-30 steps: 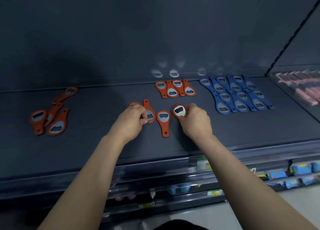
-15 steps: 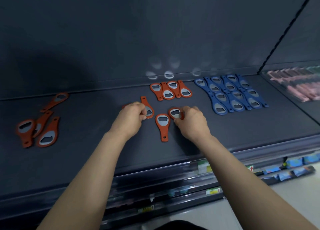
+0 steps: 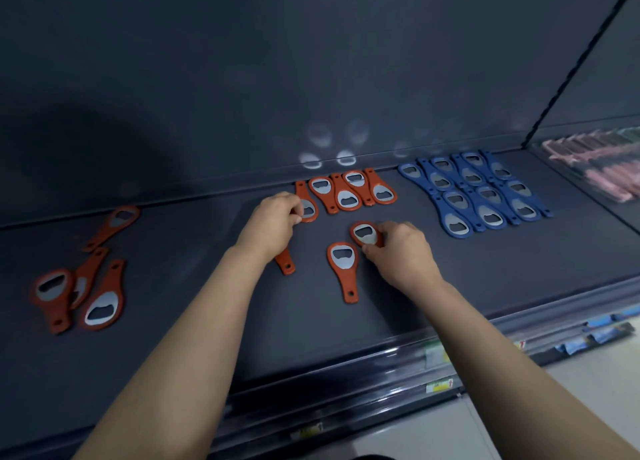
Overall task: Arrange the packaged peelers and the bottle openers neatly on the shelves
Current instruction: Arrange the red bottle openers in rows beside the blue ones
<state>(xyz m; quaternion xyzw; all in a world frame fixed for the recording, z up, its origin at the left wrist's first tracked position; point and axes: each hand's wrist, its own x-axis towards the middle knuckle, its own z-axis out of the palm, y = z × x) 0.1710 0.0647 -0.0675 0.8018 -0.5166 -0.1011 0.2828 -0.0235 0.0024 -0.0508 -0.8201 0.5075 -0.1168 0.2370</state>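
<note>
- orange plastic bottle openers w/ metal mouths lie on a dark grey shelf (image 3: 207, 321), seen from above by a head cam.
- left hand (image 3: 272, 226): fingers (image 3: 293, 206) curled, tips pinching the metal head of the end orange opener (image 3: 306, 200). it lies w/ handle to the back, just beside the back row.
- half-hidden orange opener (image 3: 285, 265): only its handle end shows, poking out from under the left hand toward the shelf front. can't tell if the hand grips it.
- right hand (image 3: 401, 257): fingers (image 3: 386, 229) curled round the tilted orange opener (image 3: 364, 233), thumb at its lower edge. metal mouth faces the cam; handle hidden by the hand.
- lone orange opener (image 3: 343, 269): flat on the shelf btwn the two hands, head to the back, handle to the front, just beside the right thumb. contact unclear.
- back row of orange openers (image 3: 349, 191): four, packed side by side head-to-tail near the back wall.
- blue openers (image 3: 478, 196): tidy block to the right of the orange row, apart from it.
- scattered orange openers (image 3: 83, 286): four at far left, some overlapping, well apart from the hands.
- pink packaged items (image 3: 595, 169): next bay at right, past a divider. too blurred to tell what they are.
- price tags (image 3: 438, 387) on the front rail below.
</note>
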